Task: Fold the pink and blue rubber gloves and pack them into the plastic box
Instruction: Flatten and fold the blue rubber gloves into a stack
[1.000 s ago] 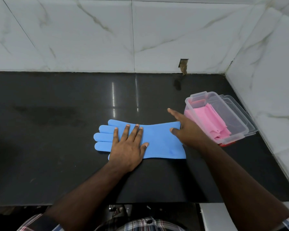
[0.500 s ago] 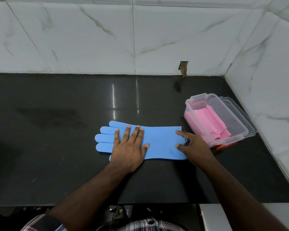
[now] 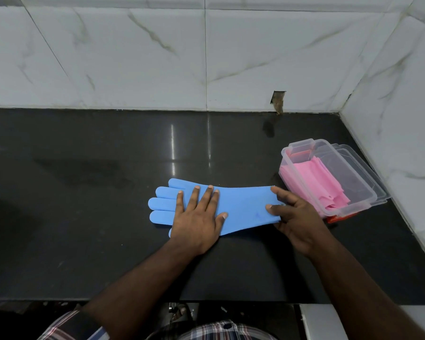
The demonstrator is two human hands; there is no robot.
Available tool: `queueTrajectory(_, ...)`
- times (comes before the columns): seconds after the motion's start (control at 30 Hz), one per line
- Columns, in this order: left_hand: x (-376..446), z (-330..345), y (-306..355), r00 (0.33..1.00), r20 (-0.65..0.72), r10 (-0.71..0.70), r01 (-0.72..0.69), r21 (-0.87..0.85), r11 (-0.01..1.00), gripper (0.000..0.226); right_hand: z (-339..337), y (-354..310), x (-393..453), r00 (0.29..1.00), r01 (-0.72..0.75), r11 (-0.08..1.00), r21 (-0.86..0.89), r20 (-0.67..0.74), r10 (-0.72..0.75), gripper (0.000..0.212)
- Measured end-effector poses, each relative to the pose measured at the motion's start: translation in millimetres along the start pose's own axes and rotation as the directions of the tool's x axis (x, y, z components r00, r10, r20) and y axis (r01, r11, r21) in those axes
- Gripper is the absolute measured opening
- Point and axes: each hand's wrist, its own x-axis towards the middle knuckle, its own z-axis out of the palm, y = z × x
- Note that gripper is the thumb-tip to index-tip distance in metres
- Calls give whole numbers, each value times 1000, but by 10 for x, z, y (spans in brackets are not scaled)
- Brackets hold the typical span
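head: l hand (image 3: 196, 217) flat on blue glove (image 3: 243, 207), r hand (image 3: 297, 217) pinching cuff.

Black counter (image 3: 96, 241), blue glove (image 3: 243, 207) flat, plastic box (image 3: 368, 192) at right

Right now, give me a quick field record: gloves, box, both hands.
blue glove: flat on the black counter, unfolded
pink glove: folded, inside the plastic box
box lid: off, seems to lie under the box
left hand: palm pressed flat on the blue glove
right hand: pinching the glove's cuff edge
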Motion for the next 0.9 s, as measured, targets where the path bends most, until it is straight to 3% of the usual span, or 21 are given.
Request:
queueTrajectory(0.13, 18, 8, -2, 1000, 15, 0, 0, 5, 1000, 68, 21, 157, -61, 999, -38, 997, 63, -8, 38, 38)
queueTrajectory(0.3, 24, 11, -3, 1000, 23, -4, 3, 5, 1000, 68, 65, 262, -123, 996, 34, 999, 38, -84, -31, 34)
queueTrajectory(0.47, 24, 10, -3, 1000, 24, -4, 4, 6, 1000, 68, 164, 297, -166, 965, 189, 964, -186, -146, -218, 40)
queueTrajectory(0.6, 31, 14, -18, 1000, 30, 1, -1, -1, 1000, 68, 335, 268, -235, 904, 362, 856, -369, -86, -419, 49)
queueTrajectory(0.9, 77, -124, -63, 995, 92, 26, -16, -108, 994, 63, 552, 218, -326, 833, 488, 728, -481, 10, -552, 53)
